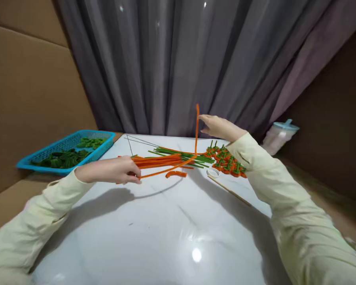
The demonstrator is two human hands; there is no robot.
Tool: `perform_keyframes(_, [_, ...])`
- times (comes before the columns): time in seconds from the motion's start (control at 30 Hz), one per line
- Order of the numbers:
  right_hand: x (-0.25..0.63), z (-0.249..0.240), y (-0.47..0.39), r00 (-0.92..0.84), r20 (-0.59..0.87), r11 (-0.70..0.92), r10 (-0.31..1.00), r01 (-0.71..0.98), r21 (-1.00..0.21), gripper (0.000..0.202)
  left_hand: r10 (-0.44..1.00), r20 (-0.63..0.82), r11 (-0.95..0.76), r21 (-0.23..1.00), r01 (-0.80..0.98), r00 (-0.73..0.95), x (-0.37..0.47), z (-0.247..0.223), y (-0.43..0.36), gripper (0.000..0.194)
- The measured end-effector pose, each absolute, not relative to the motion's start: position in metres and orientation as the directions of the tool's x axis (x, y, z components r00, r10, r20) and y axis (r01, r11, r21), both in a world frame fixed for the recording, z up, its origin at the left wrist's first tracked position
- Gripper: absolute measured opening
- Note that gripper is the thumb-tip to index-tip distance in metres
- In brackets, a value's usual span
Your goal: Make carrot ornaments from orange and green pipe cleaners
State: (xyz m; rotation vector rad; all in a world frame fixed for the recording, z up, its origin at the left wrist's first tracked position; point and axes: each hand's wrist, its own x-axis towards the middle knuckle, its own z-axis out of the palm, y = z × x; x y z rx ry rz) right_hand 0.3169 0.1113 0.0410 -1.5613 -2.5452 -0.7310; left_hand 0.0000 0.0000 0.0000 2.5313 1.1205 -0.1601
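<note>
An orange pipe cleaner (pixel 196 136) stretches between my two hands, bent sharply near its middle. Its upright part is pinched near the top by my right hand (pixel 221 126), which is raised above the far side of the table. The other end is gripped by my left hand (pixel 121 170), low over the table at left. Behind that hand lies a bundle of orange pipe cleaners (pixel 157 160), with green pipe cleaners (pixel 203 159) beside it. A short curled orange piece (pixel 176 173) rests in front. Several orange-and-green pipe cleaner shapes (pixel 228 161) are grouped near my right forearm.
A blue basket (pixel 68 171) holding green pieces stands at the left. A white ring (pixel 213 172) and a thin wooden stick (pixel 230 190) lie on the white table (pixel 154 237). Thin dark wires (pixel 129 145) are at the back. A lidded cup (pixel 279 136) stands at right, near the curtain (pixel 178 67).
</note>
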Motion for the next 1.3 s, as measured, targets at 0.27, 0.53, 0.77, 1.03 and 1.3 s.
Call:
perform_keyframes(0.27, [0.338,0.013,0.009,-0.364,0.075,0.312,0.928,0.872,0.376,0.029,0.688,-0.216,-0.533,0.498,0.684,0.693,0.015,-0.006,0.004,0.027])
perform_keyframes(0.53, [0.351,-0.072,0.007,-0.342,-0.13,0.364,0.931,0.893,0.264,0.022,0.698,-0.167,-0.38,0.738,0.557,0.697,0.029,-0.019,0.002,0.022])
perform_keyframes(0.77, [0.341,-0.077,0.022,-0.391,-0.115,0.403,0.913,0.908,0.114,0.017,0.834,-0.071,-0.111,0.95,0.291,0.547,0.054,-0.049,0.0,0.021])
perform_keyframes(1.03, [0.31,-0.075,-0.009,-0.787,-0.312,0.162,0.532,0.456,-0.875,0.027,0.829,-0.08,0.092,0.996,0.006,0.553,0.075,-0.096,-0.008,0.026])
perform_keyframes(1.3, [0.295,-0.081,-0.016,-0.866,-0.417,-0.176,0.275,0.381,-0.907,0.033,0.828,-0.099,0.121,0.993,-0.004,0.552,0.08,-0.098,-0.017,0.029])
